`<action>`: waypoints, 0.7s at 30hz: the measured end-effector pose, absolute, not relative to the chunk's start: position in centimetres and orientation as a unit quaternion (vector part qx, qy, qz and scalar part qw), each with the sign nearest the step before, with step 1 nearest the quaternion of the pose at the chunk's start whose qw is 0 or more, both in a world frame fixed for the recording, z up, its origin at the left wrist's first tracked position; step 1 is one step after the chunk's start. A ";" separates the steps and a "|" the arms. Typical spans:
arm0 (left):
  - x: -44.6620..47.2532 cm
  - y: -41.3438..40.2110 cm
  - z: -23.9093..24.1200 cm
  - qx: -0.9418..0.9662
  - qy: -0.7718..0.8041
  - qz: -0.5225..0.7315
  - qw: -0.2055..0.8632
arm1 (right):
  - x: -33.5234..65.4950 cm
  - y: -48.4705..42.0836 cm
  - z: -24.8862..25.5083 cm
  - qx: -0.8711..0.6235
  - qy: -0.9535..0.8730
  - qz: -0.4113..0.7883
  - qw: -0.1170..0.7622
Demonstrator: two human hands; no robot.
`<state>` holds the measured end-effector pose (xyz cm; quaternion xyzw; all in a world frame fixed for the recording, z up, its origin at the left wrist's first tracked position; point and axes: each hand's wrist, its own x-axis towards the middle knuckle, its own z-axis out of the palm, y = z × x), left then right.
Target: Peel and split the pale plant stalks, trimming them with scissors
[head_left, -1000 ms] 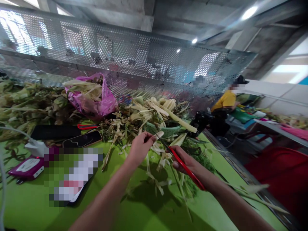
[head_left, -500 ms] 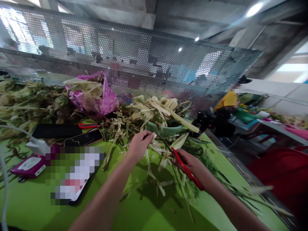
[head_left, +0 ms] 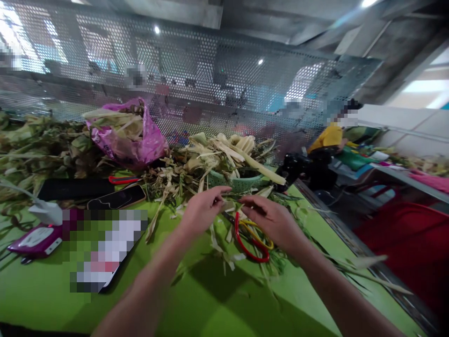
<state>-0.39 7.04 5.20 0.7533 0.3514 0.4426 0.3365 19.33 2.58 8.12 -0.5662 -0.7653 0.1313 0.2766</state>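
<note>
My left hand (head_left: 201, 208) pinches a pale dry leaf strip (head_left: 227, 205) above the green table (head_left: 196, 299). My right hand (head_left: 271, 217) has come up beside it, with thumb and forefinger closed on the same strip from the right. Red-handled scissors (head_left: 249, 241) with a yellow loop sit just under my right palm, among cut leaf scraps (head_left: 224, 252). Whether the scissors lie on the table or hang from my fingers is unclear.
Behind my hands, a green basket (head_left: 238, 183) heaped with husks, a pink plastic bag (head_left: 140, 140) and a husk pile (head_left: 35, 145). On the left, a phone (head_left: 117, 198), purple device (head_left: 31, 238) and white charger (head_left: 45, 213). A person in yellow (head_left: 328, 138) sits at right.
My right hand turned from gripping the scissors point-forward and moved left to meet my left hand. The scissors' red handles now show below the palm. My left hand stayed put.
</note>
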 end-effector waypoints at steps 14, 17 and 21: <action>1.7 4.1 6.4 0.688 0.395 0.555 0.249 | 19.8 3.4 6.7 -0.575 -0.672 0.143 0.445; 2.8 3.8 5.6 0.675 0.411 0.484 0.374 | 19.4 2.9 6.4 -0.561 -0.642 0.124 0.508; 3.7 4.3 4.4 0.648 0.399 0.443 0.475 | 18.3 2.2 5.6 -0.532 -0.668 0.094 0.513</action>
